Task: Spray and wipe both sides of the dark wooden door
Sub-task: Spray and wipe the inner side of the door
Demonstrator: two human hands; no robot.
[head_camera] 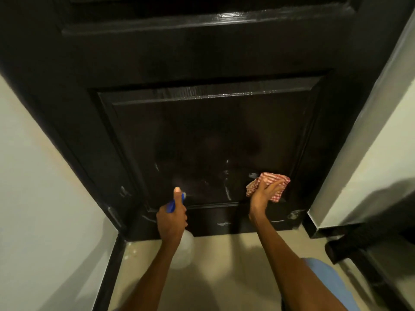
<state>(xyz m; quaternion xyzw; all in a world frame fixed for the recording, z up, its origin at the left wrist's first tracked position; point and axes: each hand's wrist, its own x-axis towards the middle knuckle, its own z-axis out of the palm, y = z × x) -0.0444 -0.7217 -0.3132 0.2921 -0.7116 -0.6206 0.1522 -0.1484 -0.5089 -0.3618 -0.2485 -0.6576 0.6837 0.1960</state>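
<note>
The dark wooden door fills the view, seen from above down to its lower recessed panel. My left hand grips a clear spray bottle by its blue trigger head, thumb up, nozzle aimed at the panel's bottom edge. A faint mist shows in front of the nozzle. My right hand holds a crumpled red-and-white checked cloth against the panel's lower right corner. Wet streaks and drips shine on the lower panel and bottom rail.
Pale walls stand on both sides, the left wall and the right wall, each with a dark skirting. The beige tiled floor lies below. A dark object sits at the right by the frame. Blue clothing shows under my right arm.
</note>
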